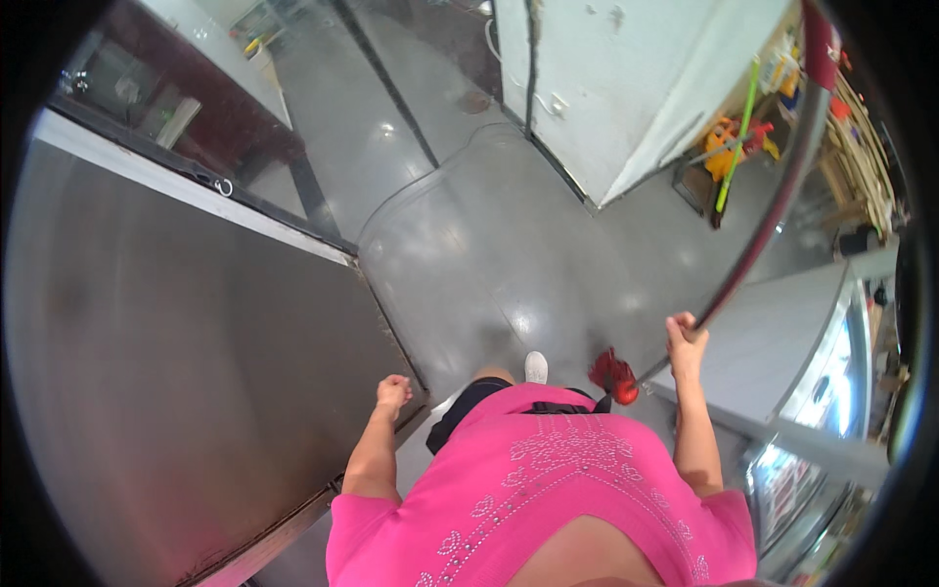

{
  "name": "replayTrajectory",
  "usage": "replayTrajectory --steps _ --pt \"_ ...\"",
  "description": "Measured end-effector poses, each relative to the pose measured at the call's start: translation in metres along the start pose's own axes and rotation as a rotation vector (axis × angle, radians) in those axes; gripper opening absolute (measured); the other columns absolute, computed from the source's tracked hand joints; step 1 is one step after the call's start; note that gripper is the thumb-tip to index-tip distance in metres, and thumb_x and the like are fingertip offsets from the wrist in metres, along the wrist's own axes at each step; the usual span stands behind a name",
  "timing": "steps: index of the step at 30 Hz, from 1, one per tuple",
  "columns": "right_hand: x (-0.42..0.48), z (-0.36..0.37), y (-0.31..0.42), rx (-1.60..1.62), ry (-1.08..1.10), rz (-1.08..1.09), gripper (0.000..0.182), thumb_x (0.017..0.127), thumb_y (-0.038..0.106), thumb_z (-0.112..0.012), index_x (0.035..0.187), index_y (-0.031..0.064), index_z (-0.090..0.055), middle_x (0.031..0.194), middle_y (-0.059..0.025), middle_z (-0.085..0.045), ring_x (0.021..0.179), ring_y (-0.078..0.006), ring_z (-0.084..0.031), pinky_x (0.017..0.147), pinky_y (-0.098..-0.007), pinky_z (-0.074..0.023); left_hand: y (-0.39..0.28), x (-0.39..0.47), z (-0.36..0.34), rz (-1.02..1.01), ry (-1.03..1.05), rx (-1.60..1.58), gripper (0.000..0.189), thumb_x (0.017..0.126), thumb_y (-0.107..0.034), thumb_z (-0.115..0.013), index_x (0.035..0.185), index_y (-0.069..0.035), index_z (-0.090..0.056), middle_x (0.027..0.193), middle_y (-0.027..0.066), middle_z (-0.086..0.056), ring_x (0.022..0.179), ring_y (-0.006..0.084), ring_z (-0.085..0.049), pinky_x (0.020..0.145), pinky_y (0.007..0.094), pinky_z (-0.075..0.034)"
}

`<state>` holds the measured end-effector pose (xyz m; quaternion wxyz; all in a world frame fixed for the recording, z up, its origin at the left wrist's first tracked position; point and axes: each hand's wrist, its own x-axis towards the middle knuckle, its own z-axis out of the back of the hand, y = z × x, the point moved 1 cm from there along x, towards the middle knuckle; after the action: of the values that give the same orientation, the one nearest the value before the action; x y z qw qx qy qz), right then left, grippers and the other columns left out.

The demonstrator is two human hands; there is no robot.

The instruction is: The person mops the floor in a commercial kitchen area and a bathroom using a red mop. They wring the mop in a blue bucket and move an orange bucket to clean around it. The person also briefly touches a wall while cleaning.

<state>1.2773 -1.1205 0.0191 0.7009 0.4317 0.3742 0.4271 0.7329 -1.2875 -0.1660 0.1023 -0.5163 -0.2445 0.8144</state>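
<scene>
My right hand (687, 339) grips the long pole of a mop (755, 242), which slants from the upper right down past my hip. Below that hand, the pole ends in a red socket and a mop head (610, 370) of dark red strands beside my right side. My left hand (395, 392) is curled with nothing seen in it, and it hangs in front of the edge of a large dark brown panel (220, 330). Whether it touches the panel cannot be told. One white shoe (536, 367) shows on the grey floor (469, 264).
A thin cable (411, 185) runs over the floor ahead. The corner of a white wall (623, 95) stands in front. Glass panes (249, 147) rise at upper left. A lit display cabinet (825, 374) is at right; a yellow-green pole (739, 132) leans by piled things behind.
</scene>
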Motion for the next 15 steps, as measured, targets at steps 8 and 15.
replayTrajectory --steps 8,15 --pt "0.156 -0.18 0.095 -0.035 0.361 0.239 0.013 0.076 0.006 -0.062 0.069 0.0004 -0.053 0.056 0.004 -0.044 0.053 -0.0047 -0.039 0.048 -0.024 -0.0323 0.002 0.015 0.02 0.224 -0.112 -0.123 0.013 0.088 -0.012 -0.045 0.081 -0.01 -0.056 0.062 0.0016 -0.056 0.05 0.012 -0.054 0.044 0.0266 -0.042" --pt "0.242 -0.314 0.184 -0.241 0.597 0.418 0.01 0.076 0.008 -0.063 0.074 0.0005 -0.057 0.057 -0.0002 -0.05 0.056 -0.0082 -0.045 0.053 -0.0268 -0.0396 -0.165 0.152 0.028 -0.168 -0.088 -0.136 0.014 0.086 -0.009 -0.048 0.084 -0.008 -0.061 0.068 0.0015 -0.057 0.06 0.0118 -0.055 0.053 0.0266 -0.043"
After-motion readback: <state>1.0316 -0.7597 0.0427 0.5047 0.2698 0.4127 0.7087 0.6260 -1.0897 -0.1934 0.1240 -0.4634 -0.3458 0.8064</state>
